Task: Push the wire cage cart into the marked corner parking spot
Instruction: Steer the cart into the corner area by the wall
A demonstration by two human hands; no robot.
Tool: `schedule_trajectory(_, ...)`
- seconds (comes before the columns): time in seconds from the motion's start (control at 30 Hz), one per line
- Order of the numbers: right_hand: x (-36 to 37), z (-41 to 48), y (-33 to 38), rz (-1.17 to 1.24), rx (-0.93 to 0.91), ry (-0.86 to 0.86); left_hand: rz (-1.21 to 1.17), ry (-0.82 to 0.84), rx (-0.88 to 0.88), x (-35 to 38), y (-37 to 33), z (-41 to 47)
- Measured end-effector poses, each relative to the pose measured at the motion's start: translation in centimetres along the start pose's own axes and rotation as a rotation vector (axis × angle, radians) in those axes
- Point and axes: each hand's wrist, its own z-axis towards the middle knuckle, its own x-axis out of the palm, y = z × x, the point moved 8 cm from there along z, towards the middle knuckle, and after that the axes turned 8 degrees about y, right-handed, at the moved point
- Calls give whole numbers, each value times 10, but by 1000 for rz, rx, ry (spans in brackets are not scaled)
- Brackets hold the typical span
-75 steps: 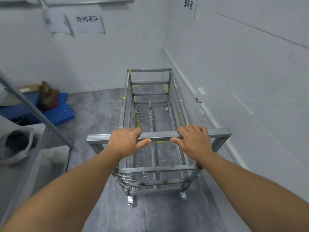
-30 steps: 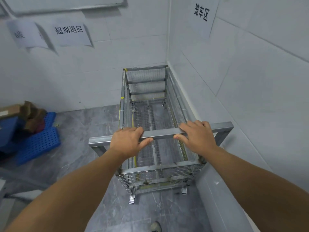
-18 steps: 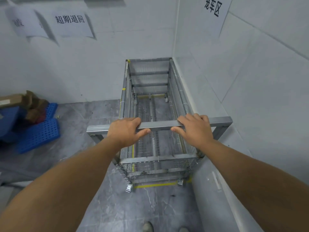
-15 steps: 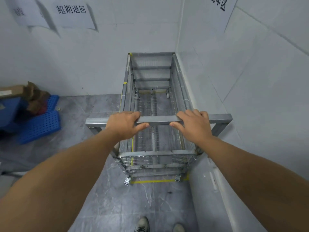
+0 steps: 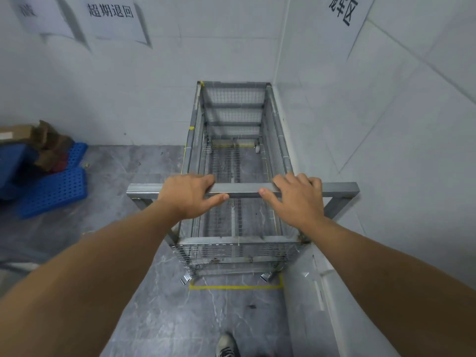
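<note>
Wire cage cart point(image 5: 233, 150) – empty grey mesh, metal frame, far end in the wall corner, near wheels just inside the yellow floor line point(image 5: 235, 287). Left hand point(image 5: 189, 195) and right hand point(image 5: 296, 198) both wrapped over the handle bar point(image 5: 242, 188) – fingers on top, thumbs beneath.

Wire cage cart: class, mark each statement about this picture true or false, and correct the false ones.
1. Both hands rest on the cart's handle bar. True: left hand, right hand.
2. The wire cage cart is full of boxes. False: it is empty.
3. A yellow floor line shows just behind the cart's near end. True.
4. The blue pallet lies to the cart's right. False: it lies to the left.
</note>
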Motion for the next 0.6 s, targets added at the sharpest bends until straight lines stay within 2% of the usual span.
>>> schedule_trajectory(0.6, 3, -1, 31, 59, 26, 48, -33, -85, 52, 4, 30, -18)
